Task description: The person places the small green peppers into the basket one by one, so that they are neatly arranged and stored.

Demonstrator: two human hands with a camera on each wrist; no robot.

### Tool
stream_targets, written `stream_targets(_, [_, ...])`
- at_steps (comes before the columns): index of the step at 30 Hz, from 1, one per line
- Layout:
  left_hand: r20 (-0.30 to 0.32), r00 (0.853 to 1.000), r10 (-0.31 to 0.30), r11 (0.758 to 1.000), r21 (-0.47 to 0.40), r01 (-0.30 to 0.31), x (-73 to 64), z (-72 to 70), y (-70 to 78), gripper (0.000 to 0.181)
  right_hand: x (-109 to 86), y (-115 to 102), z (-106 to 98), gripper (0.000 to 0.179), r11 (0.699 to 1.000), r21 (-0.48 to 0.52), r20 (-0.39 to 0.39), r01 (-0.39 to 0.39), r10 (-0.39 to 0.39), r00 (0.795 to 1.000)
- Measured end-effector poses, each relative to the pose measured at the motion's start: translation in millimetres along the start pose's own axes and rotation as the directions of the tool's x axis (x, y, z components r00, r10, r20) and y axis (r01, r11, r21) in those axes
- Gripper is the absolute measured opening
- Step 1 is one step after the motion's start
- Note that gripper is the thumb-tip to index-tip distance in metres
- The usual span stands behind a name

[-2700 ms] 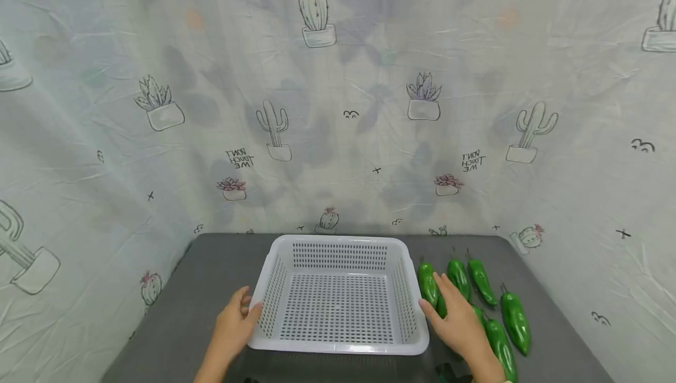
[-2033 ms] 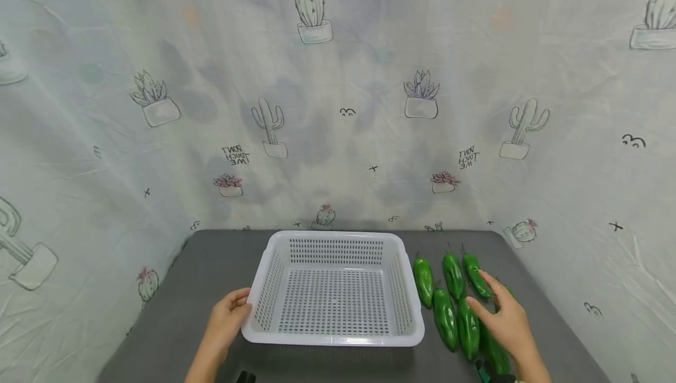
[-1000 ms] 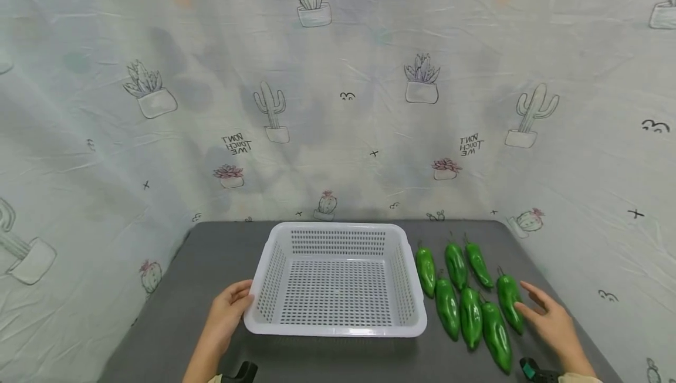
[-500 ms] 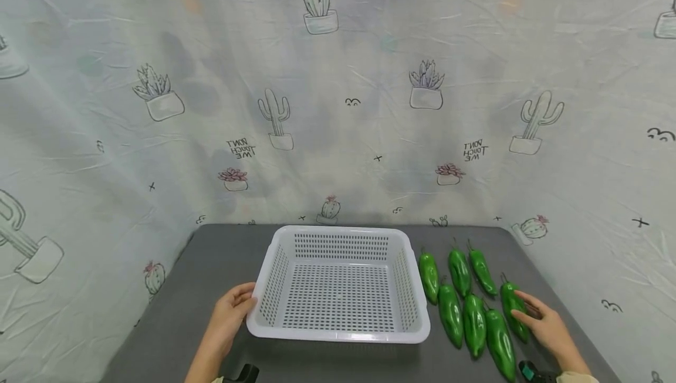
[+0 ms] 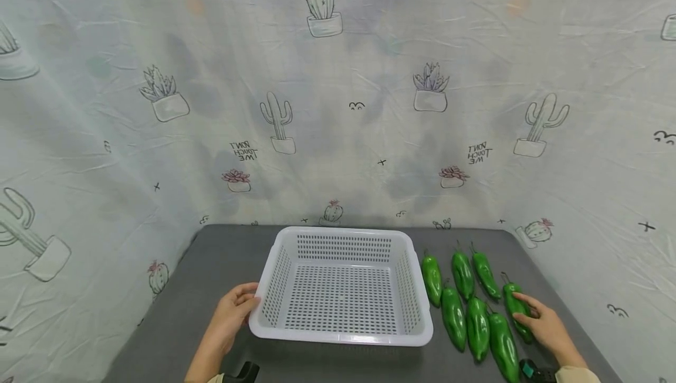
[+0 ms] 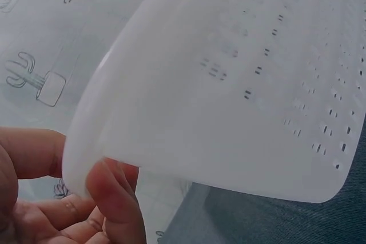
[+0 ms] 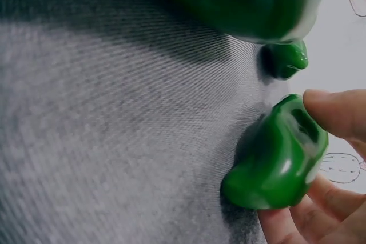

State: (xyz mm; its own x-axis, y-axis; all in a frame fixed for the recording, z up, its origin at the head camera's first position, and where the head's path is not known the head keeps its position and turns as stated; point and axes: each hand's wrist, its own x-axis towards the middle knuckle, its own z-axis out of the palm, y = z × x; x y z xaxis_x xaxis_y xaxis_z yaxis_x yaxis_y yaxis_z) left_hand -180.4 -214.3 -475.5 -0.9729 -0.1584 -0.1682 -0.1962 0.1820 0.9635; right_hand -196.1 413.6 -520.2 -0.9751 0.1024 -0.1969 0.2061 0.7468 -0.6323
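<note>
A white perforated plastic basket (image 5: 340,336) stands in the middle of the table in the head view. My left hand (image 5: 230,314) pinches its left rim; up close in the left wrist view, the thumb and fingers of that hand (image 6: 117,204) are around the corner of the rim. On the right, my right hand (image 5: 546,327) holds the outermost green pepper (image 5: 512,300). The right wrist view has this glossy pepper (image 7: 280,164) between thumb and fingertips, low against the grey cloth. Part of its lower half is behind the hand in the head view.
Several more green peppers (image 5: 477,329) lie close together between the basket and my right hand. Grey cloth covers the table (image 5: 211,260). A pale curtain (image 5: 343,136) with cactus prints hangs behind and along both sides.
My right hand has gone from the basket's right edge, over the peppers, to the outermost one and taken hold of it. My left hand's fingers have closed on the basket's rim.
</note>
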Motion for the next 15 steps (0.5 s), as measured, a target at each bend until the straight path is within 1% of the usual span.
stream_targets(5, [0.005,1.0,-0.008,1.0,-0.024,0.009,0.9,0.3,0.1,0.041,4.4,2.8,0.4,0.076,1.0,-0.013,-0.007,-0.002,0.002,1.0])
stream_targets(10, [0.008,1.0,-0.007,0.999,-0.042,0.007,1.8,-0.2,-0.8,0.04,5.3,0.1,1.1,0.077,1.0,-0.021,0.007,-0.01,0.01,1.0])
stream_targets(15, [0.01,1.0,-0.004,0.998,-0.055,0.004,2.4,-0.2,-0.8,0.039,7.1,-1.0,2.5,0.073,0.999,-0.043,0.008,0.0,0.001,1.0])
